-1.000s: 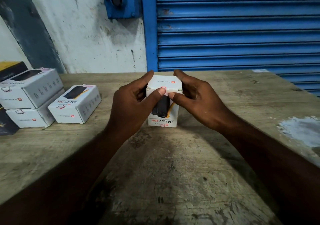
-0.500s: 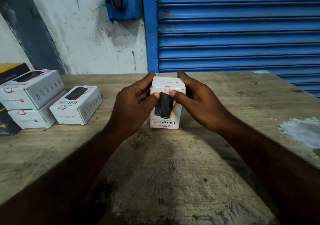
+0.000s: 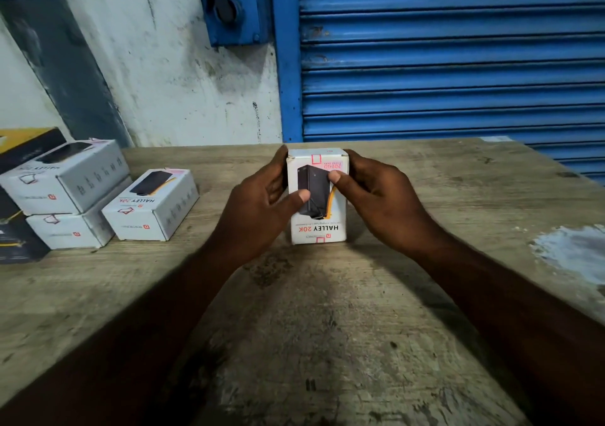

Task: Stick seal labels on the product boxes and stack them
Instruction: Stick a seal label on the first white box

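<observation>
A white product box [image 3: 317, 229] stands on end on a worn wooden tabletop [image 3: 327, 327]. The left hand [image 3: 258, 209] and right hand [image 3: 376, 202] each close a grip round its sides, thumbs on the printed front. A red-outlined seal label [image 3: 316, 158] sits at its top edge. Left of this box lie a loose white box [image 3: 147, 216] and a stack of two [image 3: 65, 193]; behind it hangs a blue shutter [image 3: 451, 65].
</observation>
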`<state>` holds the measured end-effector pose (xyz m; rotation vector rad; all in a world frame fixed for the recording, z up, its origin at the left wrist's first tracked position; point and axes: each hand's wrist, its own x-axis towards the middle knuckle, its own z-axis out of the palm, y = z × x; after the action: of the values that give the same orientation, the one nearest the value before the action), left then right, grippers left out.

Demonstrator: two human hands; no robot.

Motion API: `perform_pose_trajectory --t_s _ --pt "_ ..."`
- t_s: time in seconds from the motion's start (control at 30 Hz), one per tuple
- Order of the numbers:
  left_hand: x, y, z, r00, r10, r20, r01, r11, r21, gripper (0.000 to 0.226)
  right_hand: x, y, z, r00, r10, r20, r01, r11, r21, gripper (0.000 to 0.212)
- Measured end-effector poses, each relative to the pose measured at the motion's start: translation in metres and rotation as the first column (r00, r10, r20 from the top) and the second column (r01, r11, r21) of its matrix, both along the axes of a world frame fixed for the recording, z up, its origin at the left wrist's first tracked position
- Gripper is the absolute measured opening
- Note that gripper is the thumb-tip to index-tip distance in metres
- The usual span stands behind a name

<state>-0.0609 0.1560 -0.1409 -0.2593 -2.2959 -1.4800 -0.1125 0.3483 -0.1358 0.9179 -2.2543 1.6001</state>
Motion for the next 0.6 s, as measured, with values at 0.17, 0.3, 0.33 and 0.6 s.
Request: perform_pose_trajectory --t_s 0.17,0.3,0.33,0.6 --pt "-0.003 0.002 -0.008 0.994 0.078 0.075 -0.083 0.995 0.056 0.050 -0.005 -0.002 -0.009 0.988 -0.089 0.129 0.106 0.986 -0.128 0.025" --pt "-0.001 0.004 -0.006 0.975 0.176 0.137 -0.198 0.967 0.162 0.040 -0.009 -0.003 -0.013 0.971 -0.108 0.212 0.140 0.981 -0.138 0.016" --pt "-0.001 0.004 -0.005 0.973 0.178 0.149 -0.205 0.960 0.192 0.035 -0.009 -0.004 -0.013 0.969 -0.102 0.224 0.133 0.982 -0.130 0.019" --pt "0.000 0.007 0.000 0.979 0.057 0.196 -0.124 0.929 0.349 0.020 -0.012 -0.002 -0.010 0.956 -0.144 0.255 0.169 0.983 -0.078 0.038"
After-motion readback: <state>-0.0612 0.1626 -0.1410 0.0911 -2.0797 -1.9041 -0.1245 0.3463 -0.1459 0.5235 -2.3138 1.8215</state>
